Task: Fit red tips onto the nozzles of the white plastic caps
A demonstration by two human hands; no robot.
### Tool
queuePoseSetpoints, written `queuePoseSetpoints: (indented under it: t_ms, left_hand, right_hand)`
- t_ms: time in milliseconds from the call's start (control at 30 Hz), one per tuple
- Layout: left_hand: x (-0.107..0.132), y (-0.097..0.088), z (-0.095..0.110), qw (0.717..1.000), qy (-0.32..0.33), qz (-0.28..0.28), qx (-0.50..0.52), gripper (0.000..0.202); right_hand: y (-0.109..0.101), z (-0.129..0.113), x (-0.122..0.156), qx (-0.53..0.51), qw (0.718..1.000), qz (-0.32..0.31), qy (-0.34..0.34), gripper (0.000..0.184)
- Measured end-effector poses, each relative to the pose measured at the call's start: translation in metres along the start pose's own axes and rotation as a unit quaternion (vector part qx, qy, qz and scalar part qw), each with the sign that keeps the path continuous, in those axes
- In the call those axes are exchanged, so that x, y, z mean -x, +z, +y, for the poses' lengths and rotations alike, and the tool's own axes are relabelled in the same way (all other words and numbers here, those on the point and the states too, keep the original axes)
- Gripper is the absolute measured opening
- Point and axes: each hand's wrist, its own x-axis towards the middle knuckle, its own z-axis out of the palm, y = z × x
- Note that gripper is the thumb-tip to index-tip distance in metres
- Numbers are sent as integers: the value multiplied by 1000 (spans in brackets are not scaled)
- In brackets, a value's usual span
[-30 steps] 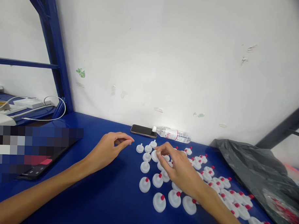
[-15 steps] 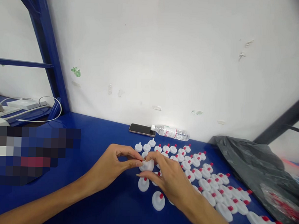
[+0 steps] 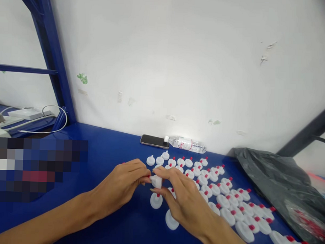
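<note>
Between my two hands is a white plastic nozzle cap [image 3: 157, 181], its wide round base turned to the right and its narrow spout to the left. My right hand [image 3: 180, 193] grips the base with thumb and fingers on either side. My left hand [image 3: 125, 183] pinches a small red tip [image 3: 149, 177] at the spout; the fingers cover most of it. Close below lies a nozzle cap with a red tip [image 3: 156, 201], and another [image 3: 172, 220] is partly covered by my right hand. Behind my hands stand a few plain white caps [image 3: 151, 160] without red.
Many red-tipped white caps [image 3: 223, 201] spread over the blue table [image 3: 105, 141] to the right. A phone [image 3: 154, 141] and a clear bottle [image 3: 187, 144] lie by the wall. At right is a dark plastic bag [image 3: 259, 171] with a clear packet of red pieces [image 3: 308, 219].
The cap in my hands has tilted so its spout points left. My left hand has turned and closed more around the red tip; my right hand has shifted slightly left.
</note>
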Motion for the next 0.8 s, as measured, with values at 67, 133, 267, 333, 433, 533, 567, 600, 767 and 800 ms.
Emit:
queuePoseSetpoints:
  t_ms: [67,133,267,333,433,533,567,600,767,800]
  left_hand:
    - [0,-1,3,999,38,5,-14,21]
    - [-2,-1,4,998,61,7,-30,22]
    - [-8,1,0,996,37,-2,-80,20]
    - [-10,-1,-3,994,16,-6,-107,20]
    - [-12,-9,-7,989,-16,8,-144,25]
    - [-15,-21,-9,981,-78,35,-177,27]
    - [-16,-24,-10,976,-102,37,-186,28]
    - [-17,-27,-11,972,-126,34,-195,29]
    - [-18,-35,-23,943,-236,-33,-231,33]
    - [-17,-36,-26,936,-256,-47,-237,33]
  right_hand:
    - [2,-3,1,-10,1000,6,4,30]
    - [2,-4,1,-20,1000,5,19,29]
    - [-6,-2,-4,6,997,-28,74,28]
    - [-13,3,-7,44,995,-39,83,31]
    - [-20,12,-10,91,993,-25,76,33]
    - [-25,20,-11,91,989,1,115,24]
    - [-25,21,-11,86,987,6,133,20]
    - [-26,22,-11,82,985,7,149,17]
    - [-25,23,-11,87,984,-12,156,6]
    - [-25,24,-11,99,984,-14,147,6]
